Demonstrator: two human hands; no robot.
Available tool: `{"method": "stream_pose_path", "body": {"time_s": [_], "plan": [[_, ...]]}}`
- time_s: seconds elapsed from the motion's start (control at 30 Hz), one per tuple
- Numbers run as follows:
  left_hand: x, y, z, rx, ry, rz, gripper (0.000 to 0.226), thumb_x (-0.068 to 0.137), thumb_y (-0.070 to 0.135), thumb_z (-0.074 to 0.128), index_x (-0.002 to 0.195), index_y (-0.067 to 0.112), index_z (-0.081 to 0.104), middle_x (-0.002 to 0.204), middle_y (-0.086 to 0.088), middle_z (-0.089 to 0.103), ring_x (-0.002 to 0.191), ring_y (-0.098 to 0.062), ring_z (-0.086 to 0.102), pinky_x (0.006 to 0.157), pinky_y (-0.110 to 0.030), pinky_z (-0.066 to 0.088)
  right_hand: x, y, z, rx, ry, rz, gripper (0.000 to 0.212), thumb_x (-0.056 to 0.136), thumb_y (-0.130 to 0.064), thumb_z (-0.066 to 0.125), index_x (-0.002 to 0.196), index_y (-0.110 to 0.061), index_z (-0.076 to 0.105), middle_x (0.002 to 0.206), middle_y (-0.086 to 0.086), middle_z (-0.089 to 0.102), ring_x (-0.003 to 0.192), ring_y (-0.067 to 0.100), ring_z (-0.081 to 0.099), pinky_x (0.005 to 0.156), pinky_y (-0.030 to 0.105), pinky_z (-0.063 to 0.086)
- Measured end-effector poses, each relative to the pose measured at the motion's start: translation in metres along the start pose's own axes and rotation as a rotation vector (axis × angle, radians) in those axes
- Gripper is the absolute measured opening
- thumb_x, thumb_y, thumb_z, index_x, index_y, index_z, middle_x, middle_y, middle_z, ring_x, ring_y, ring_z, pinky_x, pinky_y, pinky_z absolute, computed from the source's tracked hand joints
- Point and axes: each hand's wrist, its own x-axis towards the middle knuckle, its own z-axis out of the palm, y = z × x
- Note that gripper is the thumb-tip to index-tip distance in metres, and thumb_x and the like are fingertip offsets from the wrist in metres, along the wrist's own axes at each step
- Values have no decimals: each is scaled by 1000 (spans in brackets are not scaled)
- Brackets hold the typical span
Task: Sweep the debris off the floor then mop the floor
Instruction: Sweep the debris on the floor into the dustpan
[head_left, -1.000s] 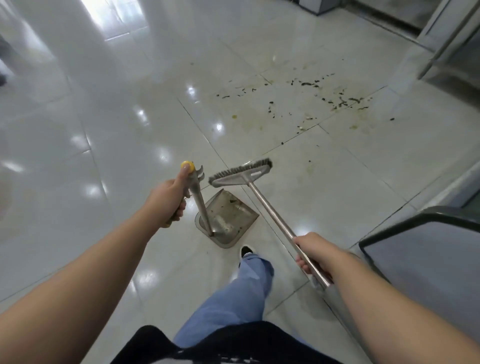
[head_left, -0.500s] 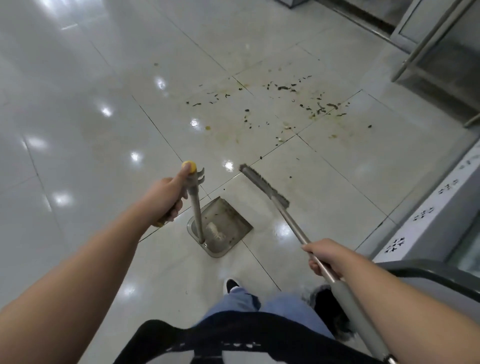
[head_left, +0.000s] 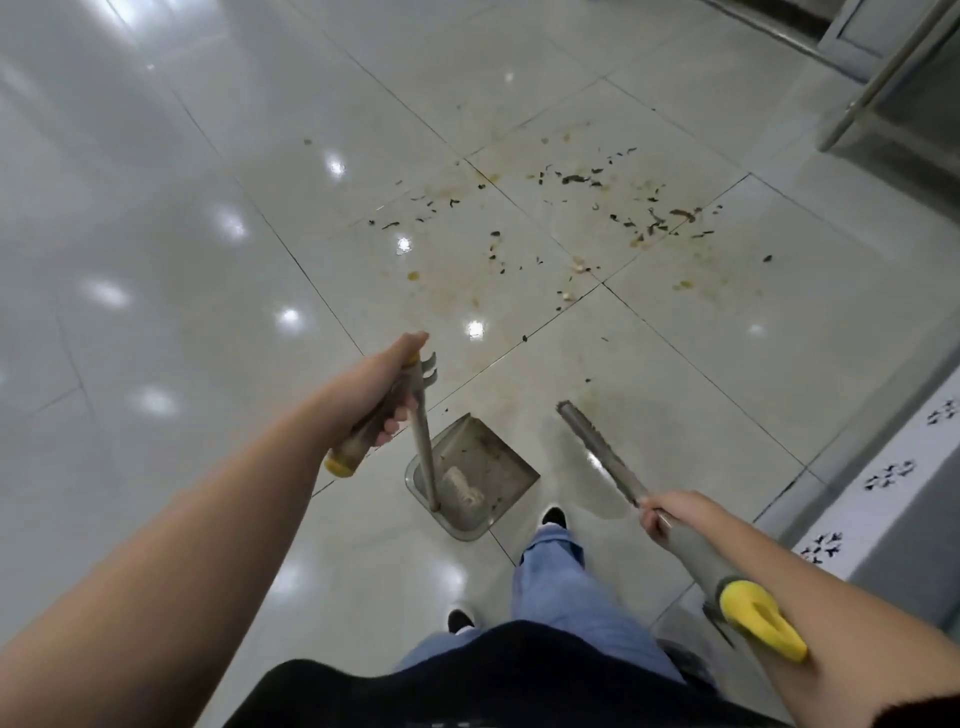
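Observation:
Dark scraps and yellowish stains, the debris (head_left: 576, 218), lie scattered over the glossy white tile floor (head_left: 197, 270) ahead of me. My left hand (head_left: 374, 389) grips the yellow-capped handle of an upright grey dustpan (head_left: 478, 478), whose pan rests on the floor just in front of my feet with some dirt inside. My right hand (head_left: 670, 512) is closed around the metal shaft of a broom (head_left: 592, 441). Its brush head points forward to the right of the dustpan, short of the debris. The broom's yellow end sticks out past my right forearm.
A metal cabinet or table frame (head_left: 893, 78) stands at the upper right. A white patterned ledge (head_left: 893, 473) runs along the right edge. My legs in blue trousers and dark shoes (head_left: 553, 517) stand behind the dustpan. Open tile stretches to the left.
I have stepped closer to the debris. My right hand has slid the broom so its yellow end shows behind my arm, and the dustpan handle now tilts in my left hand.

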Motion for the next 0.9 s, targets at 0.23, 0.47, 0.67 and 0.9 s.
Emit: {"method": "stream_pose_path", "body": {"time_s": [0.23, 0.47, 0.67, 0.9], "plan": [[26, 61, 25, 131, 210, -12, 72, 67, 82, 38, 57, 10, 47, 41, 1, 40, 30, -14, 34, 36, -17, 33, 37, -27, -16, 235, -89, 103, 33, 98, -12, 42, 65, -8, 47, 63, 4, 46, 31, 5, 48, 38, 14, 39], [35, 91, 33, 289, 216, 23, 78, 69, 84, 32, 64, 8, 49, 57, -4, 46, 44, -19, 42, 46, -23, 36, 18, -52, -23, 664, -243, 294, 37, 101, -22, 39, 76, 4, 45, 35, 16, 48, 20, 18, 46, 23, 14, 34], [44, 111, 46, 338, 144, 81, 79, 71, 85, 27, 63, 9, 50, 51, -3, 44, 36, -18, 40, 45, -21, 38, -9, -56, -18, 661, -290, 354, 37, 98, -20, 43, 76, 10, 49, 42, 20, 52, 22, 21, 48, 24, 19, 39], [60, 113, 47, 330, 129, 70, 84, 50, 92, 25, 61, 14, 55, 30, 4, 37, 25, -16, 35, 42, -20, 38, -15, -65, -17, 1055, -230, 263, 22, 97, -7, 42, 75, -5, 43, 36, 5, 40, 22, 10, 42, 25, 14, 37]]}}
